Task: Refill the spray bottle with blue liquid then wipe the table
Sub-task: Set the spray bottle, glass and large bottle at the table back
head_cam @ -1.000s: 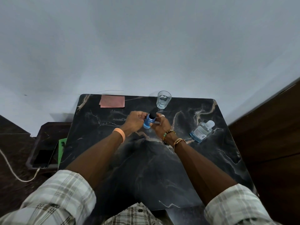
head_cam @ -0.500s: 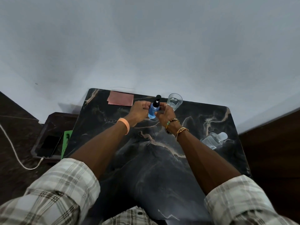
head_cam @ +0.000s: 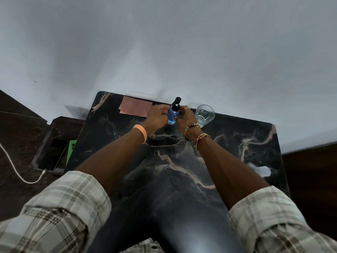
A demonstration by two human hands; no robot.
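A small spray bottle (head_cam: 172, 115) full of blue liquid, with a black spray head, is held upright above the far part of the black marble table (head_cam: 182, 179). My left hand (head_cam: 157, 116) grips its body from the left. My right hand (head_cam: 184, 116) holds it from the right, fingers curled around it. A pink cloth (head_cam: 135, 107) lies flat at the table's far left edge. A clear refill bottle with a white cap (head_cam: 259, 169) lies near the right edge, partly hidden by my right forearm.
A clear drinking glass (head_cam: 203, 115) stands just right of my right hand. A low side table (head_cam: 52, 143) on the left carries a phone (head_cam: 52, 155) on a white cable and a green item. A grey wall runs behind the table.
Both hands have raised the spray bottle and carried it farther from me, toward the table's back edge. The bottle now stands more upright, its black head showing above the fingers. The view tilted.
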